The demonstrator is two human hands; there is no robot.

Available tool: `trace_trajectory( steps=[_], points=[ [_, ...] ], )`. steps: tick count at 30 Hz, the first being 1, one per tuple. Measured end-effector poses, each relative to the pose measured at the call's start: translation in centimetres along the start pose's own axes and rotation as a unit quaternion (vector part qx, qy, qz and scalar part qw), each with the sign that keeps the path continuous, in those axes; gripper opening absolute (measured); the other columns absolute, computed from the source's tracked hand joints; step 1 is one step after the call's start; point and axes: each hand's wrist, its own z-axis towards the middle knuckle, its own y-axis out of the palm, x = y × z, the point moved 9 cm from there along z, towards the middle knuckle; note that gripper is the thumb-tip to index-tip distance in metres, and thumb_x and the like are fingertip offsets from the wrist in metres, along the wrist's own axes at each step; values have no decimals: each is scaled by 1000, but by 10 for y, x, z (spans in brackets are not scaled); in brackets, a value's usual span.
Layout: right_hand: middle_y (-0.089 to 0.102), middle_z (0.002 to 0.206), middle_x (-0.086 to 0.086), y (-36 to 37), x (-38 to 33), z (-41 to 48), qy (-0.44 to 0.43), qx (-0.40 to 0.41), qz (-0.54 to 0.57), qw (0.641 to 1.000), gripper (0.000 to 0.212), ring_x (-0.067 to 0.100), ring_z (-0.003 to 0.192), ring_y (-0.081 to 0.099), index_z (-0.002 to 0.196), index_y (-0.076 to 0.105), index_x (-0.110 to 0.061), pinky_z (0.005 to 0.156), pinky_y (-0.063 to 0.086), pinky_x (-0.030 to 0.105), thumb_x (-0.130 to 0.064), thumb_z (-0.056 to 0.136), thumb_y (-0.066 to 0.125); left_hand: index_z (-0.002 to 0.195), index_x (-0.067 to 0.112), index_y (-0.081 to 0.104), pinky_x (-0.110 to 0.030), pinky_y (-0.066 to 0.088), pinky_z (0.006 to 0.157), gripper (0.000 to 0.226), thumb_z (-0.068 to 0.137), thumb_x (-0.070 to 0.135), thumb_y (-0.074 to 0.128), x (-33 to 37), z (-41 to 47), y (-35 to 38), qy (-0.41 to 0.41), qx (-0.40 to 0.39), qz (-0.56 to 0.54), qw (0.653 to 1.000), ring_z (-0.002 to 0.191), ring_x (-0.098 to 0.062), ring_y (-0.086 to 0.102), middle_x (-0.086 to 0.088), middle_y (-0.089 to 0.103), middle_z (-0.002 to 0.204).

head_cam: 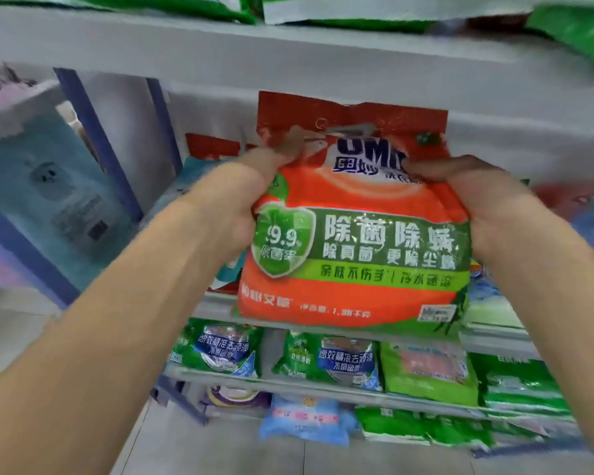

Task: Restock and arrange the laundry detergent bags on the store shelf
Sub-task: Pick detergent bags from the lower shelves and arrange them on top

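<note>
The left hand [240, 200] and right hand [487, 207], fingers curled, grip one detergent bag [357, 241] by its upper sides, upright in the air before the grey shelf [288, 60]. It is orange-red with a green band, white characters and a green shield. Lower down stand two green bags [220, 347] with blue labels; behind, one red bag [213, 145].

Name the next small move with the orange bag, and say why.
Probably ease the orange bag forward onto the shelf: the left hand and right hand hold it upright before that shelf's opening, where a red bag already sits.
</note>
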Motion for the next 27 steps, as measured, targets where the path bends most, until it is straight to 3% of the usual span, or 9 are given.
trace_trajectory(
  steps=[1,4,7,10,12,15,19,24,27],
  points=[
    [79,81,9,4,-5,5,-10,-1,-28,1000,25,20,57,73,109,71,-8,52,61,31,-11,85,75,103,15,72,-53,63,78,30,81,33,82,0,7,-5,16,23,36,999,76,-27,76,-15,79,94],
    [76,108,7,-14,-17,38,-49,107,-171,978,66,24,91,74,119,72,-9,87,59,35,-37,63,91,120,19,66,-40,60,87,58,72,42,89,-3,25,-10,39,85,154,984,83,-21,76,-1,77,102],
    [60,105,6,-18,-14,40,-58,155,-302,939,63,21,88,60,127,65,-8,76,40,24,-54,86,75,112,23,64,-17,50,68,47,79,53,80,-11,24,-18,48,136,247,958,76,-12,65,7,70,99],
    [60,82,0,-20,-12,38,-44,161,-271,948,49,12,66,54,100,59,-8,66,38,25,-52,86,76,118,21,67,-31,61,78,55,74,48,85,-21,20,-23,61,131,219,965,77,-19,76,2,78,98],
    [57,74,-1,-19,-13,26,-38,155,-300,941,42,11,62,52,88,55,-9,52,36,25,-46,89,75,118,22,64,-35,63,72,49,77,39,86,-26,19,-22,62,113,192,973,73,-20,77,-1,79,94],
    [60,87,4,-12,-13,7,-66,133,-359,921,45,14,69,57,106,54,-6,55,43,24,-42,89,77,117,24,58,-32,63,68,44,82,26,84,-23,22,-19,82,117,166,976,77,-23,77,-3,78,98],
    [66,102,17,-19,-38,-3,-177,212,-381,882,28,33,92,62,116,67,-1,71,42,31,-15,92,72,135,11,58,-31,53,99,65,77,16,88,-3,35,-12,137,149,143,969,106,-20,68,-5,70,120],
    [65,114,17,-17,-37,22,-139,177,-402,888,27,21,80,53,122,68,-8,78,38,26,-20,97,69,97,12,65,-12,44,62,22,83,12,83,8,58,6,181,130,221,949,83,-17,62,-2,66,90],
    [56,104,6,-17,-29,30,-114,154,-431,882,30,20,78,54,127,58,-15,74,40,31,-21,98,66,118,9,65,-22,52,88,39,84,16,82,-2,63,3,149,121,236,953,102,-19,67,-5,70,110]
  ],
)
